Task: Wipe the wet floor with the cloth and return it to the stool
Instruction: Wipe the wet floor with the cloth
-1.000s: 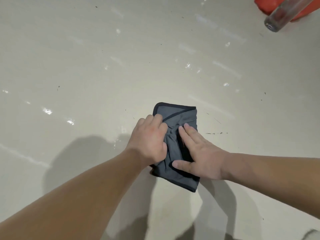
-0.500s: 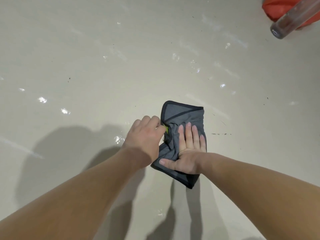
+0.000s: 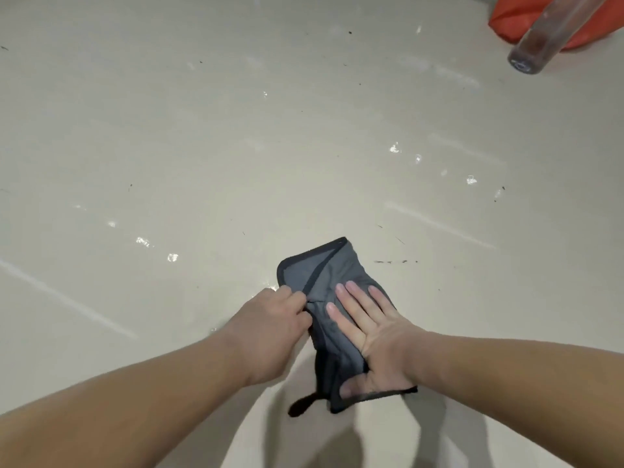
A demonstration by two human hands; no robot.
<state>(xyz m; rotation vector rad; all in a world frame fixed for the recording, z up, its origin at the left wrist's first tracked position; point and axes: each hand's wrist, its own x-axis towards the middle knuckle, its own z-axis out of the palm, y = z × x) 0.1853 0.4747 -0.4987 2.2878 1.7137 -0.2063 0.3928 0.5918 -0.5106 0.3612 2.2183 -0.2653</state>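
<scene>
Pressing flat with straight fingers, the right hand (image 3: pixel 378 336) pins the grey cloth (image 3: pixel 324 265) to the wet floor (image 3: pixel 202 146) at 6 o'clock in view. The left hand (image 3: pixel 270 329), at the cloth's 9 o'clock edge, pinches it with curled fingers.

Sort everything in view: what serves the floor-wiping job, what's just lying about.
Job: grey dark-edged folded cloth; left hand gripping it; right hand pressing it flat; glossy beige wet floor.
Lying about: orange object; clear cylinder, top right.
</scene>
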